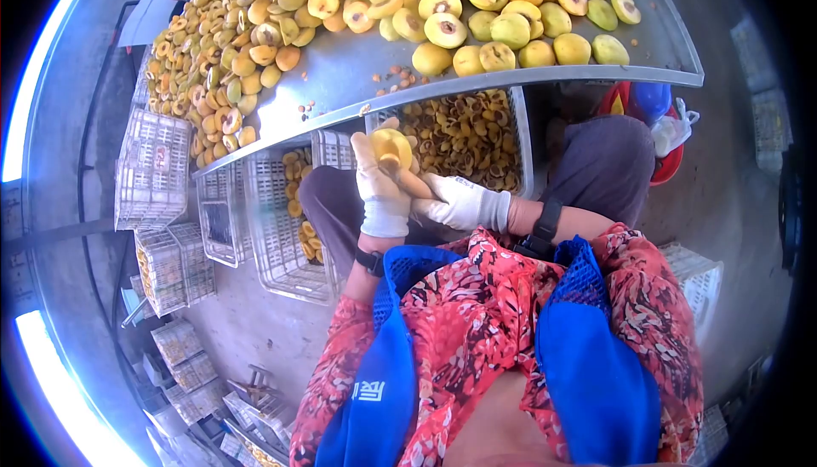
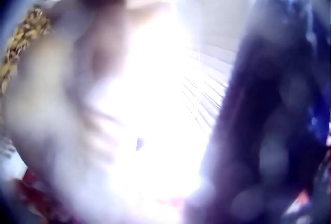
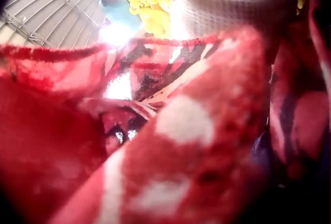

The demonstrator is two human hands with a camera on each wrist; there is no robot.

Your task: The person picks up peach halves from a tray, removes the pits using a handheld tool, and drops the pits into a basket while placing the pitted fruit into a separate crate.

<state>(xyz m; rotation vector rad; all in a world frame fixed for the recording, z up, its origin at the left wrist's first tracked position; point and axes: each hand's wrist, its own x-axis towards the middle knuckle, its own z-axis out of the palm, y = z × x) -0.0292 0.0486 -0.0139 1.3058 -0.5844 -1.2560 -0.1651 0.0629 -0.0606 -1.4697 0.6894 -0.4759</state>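
Note:
In the head view my left hand (image 1: 382, 184), in a white glove, holds a yellow peach half (image 1: 391, 145) with its cut face up. My gloved right hand (image 1: 464, 203) is close beside it, fingers curled round a short tan handle (image 1: 414, 183) that reaches to the peach; I cannot tell what its working end is. Both hands are over the front edge of the metal table (image 1: 340, 109), in front of a crate of brownish peach scraps (image 1: 464, 135). Glare and blur hide the left hand's work in the left wrist view. Red printed cloth (image 3: 207, 131) fills most of the right wrist view.
Heaped peach halves (image 1: 511, 28) cover much of the table. A white crate (image 1: 281, 246) with yellow pieces stands between table and knees. More crates (image 1: 153, 169) are stacked at the left. A red bucket (image 1: 668, 165) with bags stands by the right knee.

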